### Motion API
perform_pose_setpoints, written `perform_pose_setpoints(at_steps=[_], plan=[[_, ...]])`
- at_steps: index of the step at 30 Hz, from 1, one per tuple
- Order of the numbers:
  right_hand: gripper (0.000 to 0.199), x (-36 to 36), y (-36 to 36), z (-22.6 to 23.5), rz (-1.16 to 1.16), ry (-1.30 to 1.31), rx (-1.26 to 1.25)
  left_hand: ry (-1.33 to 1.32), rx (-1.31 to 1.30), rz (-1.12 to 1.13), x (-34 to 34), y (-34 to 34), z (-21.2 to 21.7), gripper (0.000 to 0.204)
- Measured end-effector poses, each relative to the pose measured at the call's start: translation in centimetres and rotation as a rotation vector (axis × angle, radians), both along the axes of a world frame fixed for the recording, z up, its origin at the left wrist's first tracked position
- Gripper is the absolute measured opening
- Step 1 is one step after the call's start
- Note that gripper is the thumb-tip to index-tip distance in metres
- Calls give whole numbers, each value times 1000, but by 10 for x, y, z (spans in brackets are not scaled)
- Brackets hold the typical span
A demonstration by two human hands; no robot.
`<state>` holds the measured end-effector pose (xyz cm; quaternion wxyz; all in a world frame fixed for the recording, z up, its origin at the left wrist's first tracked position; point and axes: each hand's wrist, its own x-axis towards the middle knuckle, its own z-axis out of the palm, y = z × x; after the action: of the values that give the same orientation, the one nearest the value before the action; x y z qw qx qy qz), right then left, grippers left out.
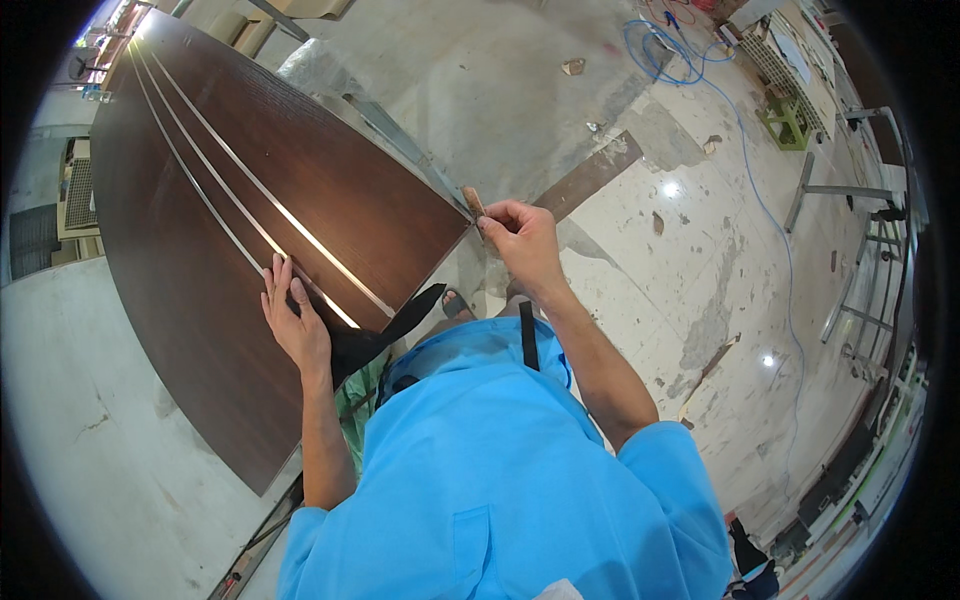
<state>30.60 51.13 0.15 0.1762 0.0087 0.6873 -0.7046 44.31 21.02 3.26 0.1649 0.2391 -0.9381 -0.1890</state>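
A long dark brown wooden panel (330, 170) slants away to the far left, with three shiny metallic strips (232, 192) running along its length. My left hand (297, 315) lies on it near its close end, fingers stretched out over the strips. At the panel's right corner my right hand (524, 243) pinches a small, worn brown strip (473, 201) between thumb and fingers. The strip stands upright by the corner; its exact kind cannot be made out. Black cloth (385, 335) hangs beside the panel's near edge.
Beneath the panel, a whitish work surface (110, 400) extends left. A grey metal bar (395, 140) passes by the panel's far edge. Across the floor on the right run a blue hose (760, 190), a green plastic stool (785, 122) and metal frames (850, 190); scraps (573, 67) lie about.
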Motion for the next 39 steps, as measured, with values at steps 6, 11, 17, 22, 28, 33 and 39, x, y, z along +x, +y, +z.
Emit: perform_pose_setpoints(at_steps=[6, 11, 17, 22, 28, 33, 39], plan=[[14, -1, -8, 2, -68, 68, -98, -6, 6, -2, 0, 0, 0, 51], [14, -7, -5, 7, -26, -14, -7, 8, 27, 2, 2, -2, 0, 50], [12, 11, -17, 5, -220, -11, -36, 26, 38, -15, 0, -2, -1, 50], [12, 34, -31, -6, -367, -80, -126, 44, 45, -32, 3, -2, -1, 49], [12, 40, -30, -4, -423, -81, -185, 54, 81, -57, 2, -4, 0, 49], [11, 37, -34, 13, -376, -99, -182, 58, 111, -69, 1, -4, 2, 49], [11, 10, -19, 25, -262, 575, 330, 66, 124, -85, 0, -3, 4, 48]])
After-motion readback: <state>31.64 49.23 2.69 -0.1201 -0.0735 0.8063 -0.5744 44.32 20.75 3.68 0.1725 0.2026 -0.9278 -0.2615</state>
